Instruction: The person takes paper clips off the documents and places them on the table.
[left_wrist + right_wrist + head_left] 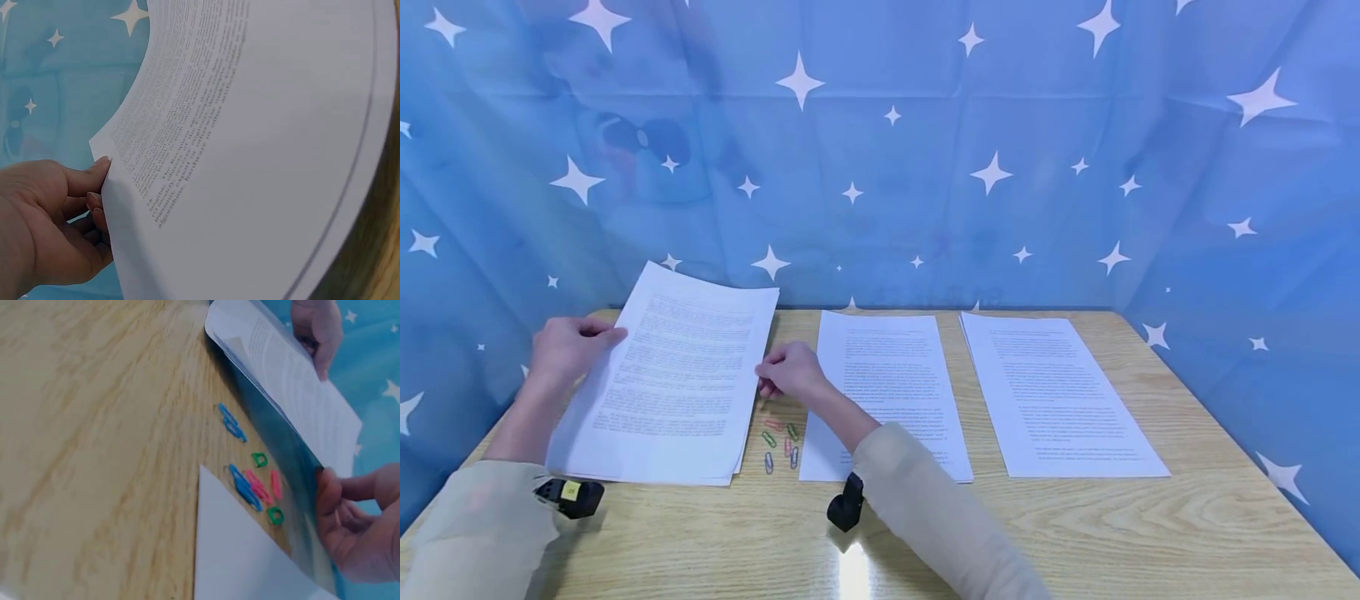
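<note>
Both hands hold up a stack of printed sheets (677,375) at the left of the table. My left hand (568,348) pinches the stack's left edge, thumb on the printed face, as the left wrist view shows with the paper (262,156) bowed. On the opposite edge, my right hand (790,371) pinches the paper between thumb and fingers. The stack is tilted, its lower edge near the tabletop. Below the right hand lie several paper clips (769,438) in green, pink and blue, also visible as blue clips (244,487) in the right wrist view.
A second set of printed sheets (895,367) lies in the middle, partly under the right forearm. A third set (1060,400) lies to its right, edges slightly fanned. The wooden table (1150,533) backs onto a blue star-patterned curtain (910,142).
</note>
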